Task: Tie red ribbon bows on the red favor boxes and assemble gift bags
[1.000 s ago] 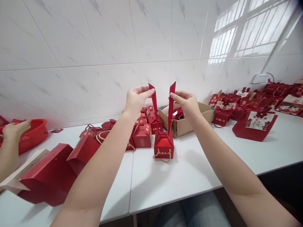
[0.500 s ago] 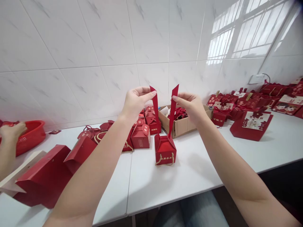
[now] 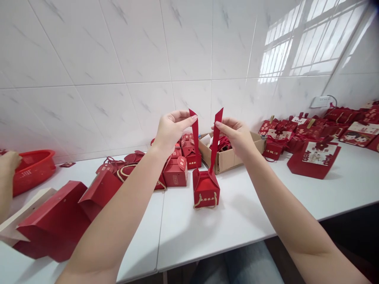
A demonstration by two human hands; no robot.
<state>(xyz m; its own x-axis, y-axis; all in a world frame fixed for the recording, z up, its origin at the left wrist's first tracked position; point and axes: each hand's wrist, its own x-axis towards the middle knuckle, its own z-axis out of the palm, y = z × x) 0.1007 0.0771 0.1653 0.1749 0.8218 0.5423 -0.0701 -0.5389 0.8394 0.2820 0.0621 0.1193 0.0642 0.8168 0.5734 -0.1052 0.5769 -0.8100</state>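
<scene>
A small red gift box (image 3: 206, 193) with gold lettering and a twisted rope handle (image 3: 196, 202) stands upright on the white table. A red ribbon comes up from its top in two lengths. My left hand (image 3: 174, 128) pinches the left ribbon end (image 3: 194, 126) between thumb and fingers. Between the thumb and fingers of my right hand (image 3: 235, 132) is the right ribbon end (image 3: 217, 132). Both ends are cut on a slant and held up, apart from each other. Neither hand touches the box itself.
Behind the box sits an open cardboard carton (image 3: 233, 159) of red ribbons. Red gift boxes (image 3: 175, 173) cluster to its left, with larger red boxes (image 3: 59, 213) nearer. Another person's hand (image 3: 8, 165) is at a red plastic basket (image 3: 38, 169). Decorated boxes (image 3: 314, 157) stand right.
Both hands keep their pinch on the ribbon ends, almost unmoved. At far left, the other person's hand has shifted further left over the red basket.
</scene>
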